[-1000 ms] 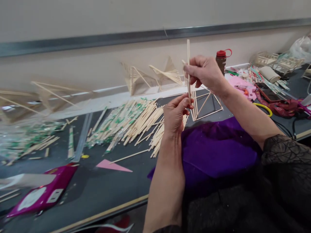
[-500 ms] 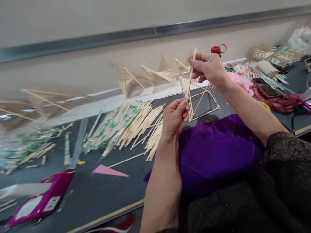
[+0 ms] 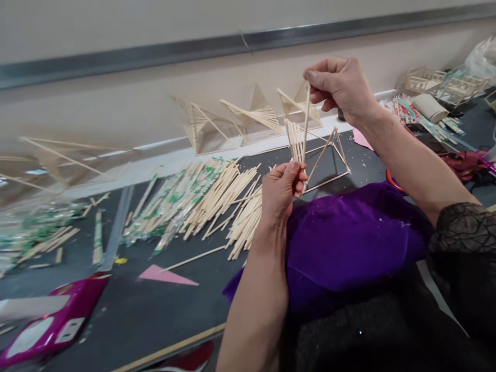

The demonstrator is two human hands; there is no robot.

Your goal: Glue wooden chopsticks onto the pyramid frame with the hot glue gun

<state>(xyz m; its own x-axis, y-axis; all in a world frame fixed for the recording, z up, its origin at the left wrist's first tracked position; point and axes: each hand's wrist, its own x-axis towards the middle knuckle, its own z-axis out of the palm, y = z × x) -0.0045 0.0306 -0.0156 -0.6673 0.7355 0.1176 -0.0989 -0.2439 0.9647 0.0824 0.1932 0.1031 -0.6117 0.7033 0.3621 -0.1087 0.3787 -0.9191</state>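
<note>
Between my two hands a thin wooden stick [image 3: 307,116] stands nearly upright. My right hand [image 3: 335,85] pinches its top end. Near its lower end, the fingers of my left hand [image 3: 287,181] are closed on the stick, beside a row of slanted sticks [image 3: 294,139]. Those belong to a wooden stick frame [image 3: 327,181] on the dark table, just behind my left hand. My left fingers hide part of the frame's near corner. A purple cloth [image 3: 349,237] lies in front of it, under my forearms.
Loose sticks [image 3: 246,222] and wrapped ones [image 3: 182,191] lie to the left, with a pink triangle [image 3: 168,275] and a magenta device [image 3: 58,315] nearer. Finished-looking stick structures [image 3: 251,116] stand along the wall. A phone and wrapped sticks are at right.
My right hand has moved up to the stick's top end. My left hand has shifted slightly down and right. The view has shifted a little, and a red-orange loop now shows by my right forearm.
</note>
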